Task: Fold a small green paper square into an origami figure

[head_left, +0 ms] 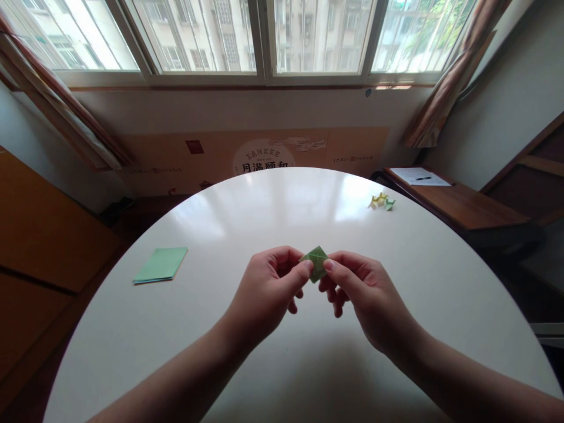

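Note:
A small green square of folded origami paper (318, 258) is held up over the table, turned so one corner points up, with crease lines across its face. My left hand (273, 282) pinches its left corner between thumb and fingers. On the opposite side, my right hand (359, 285) grips the right corner the same way, thumb on the near face. The fingers behind the paper are partly hidden. Both hands are raised above the white round table (247, 376).
To the left lies a stack of light green square paper (162, 264). Several small folded paper figures (381, 201), yellow and green, sit near the far right edge. Beyond the table, a wooden surface (476, 205) holds a white sheet (414, 175) with a pen (423, 178).

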Demonstrator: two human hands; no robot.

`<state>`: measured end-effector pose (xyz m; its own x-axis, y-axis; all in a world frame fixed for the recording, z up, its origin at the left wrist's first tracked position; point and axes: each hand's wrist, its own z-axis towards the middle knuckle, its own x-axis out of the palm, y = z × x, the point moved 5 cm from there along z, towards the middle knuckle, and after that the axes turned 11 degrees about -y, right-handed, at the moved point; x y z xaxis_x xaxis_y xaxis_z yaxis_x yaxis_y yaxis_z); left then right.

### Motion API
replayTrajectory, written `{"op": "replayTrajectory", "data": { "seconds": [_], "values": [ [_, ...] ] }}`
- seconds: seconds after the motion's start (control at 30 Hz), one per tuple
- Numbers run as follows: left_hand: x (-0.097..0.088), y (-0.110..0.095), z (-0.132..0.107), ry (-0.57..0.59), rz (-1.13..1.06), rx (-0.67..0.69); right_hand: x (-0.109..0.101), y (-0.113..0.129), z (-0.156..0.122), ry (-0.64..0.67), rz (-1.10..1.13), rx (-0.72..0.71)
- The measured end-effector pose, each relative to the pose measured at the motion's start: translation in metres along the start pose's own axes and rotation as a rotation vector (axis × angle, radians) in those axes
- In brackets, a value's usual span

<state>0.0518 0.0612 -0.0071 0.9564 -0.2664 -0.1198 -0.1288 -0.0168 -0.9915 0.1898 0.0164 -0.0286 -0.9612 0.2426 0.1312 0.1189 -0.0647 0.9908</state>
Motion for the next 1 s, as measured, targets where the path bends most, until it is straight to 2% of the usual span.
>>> {"op": "replayTrajectory", "data": {
  "seconds": [0.4, 0.77, 1.0],
  "values": [
    [0.006, 0.008, -0.001, -0.014, -0.007, -0.039, 0.000, -0.002, -0.001, -0.014, -0.006, 0.021],
    [0.007, 0.007, -0.002, 0.012, 0.017, 0.029, -0.001, -0.008, 0.003, -0.033, 0.017, 0.073],
    [0.004, 0.007, 0.000, 0.012, 0.084, 0.064, -0.004, -0.009, 0.003, -0.021, -0.032, 0.045]
  ]
}}
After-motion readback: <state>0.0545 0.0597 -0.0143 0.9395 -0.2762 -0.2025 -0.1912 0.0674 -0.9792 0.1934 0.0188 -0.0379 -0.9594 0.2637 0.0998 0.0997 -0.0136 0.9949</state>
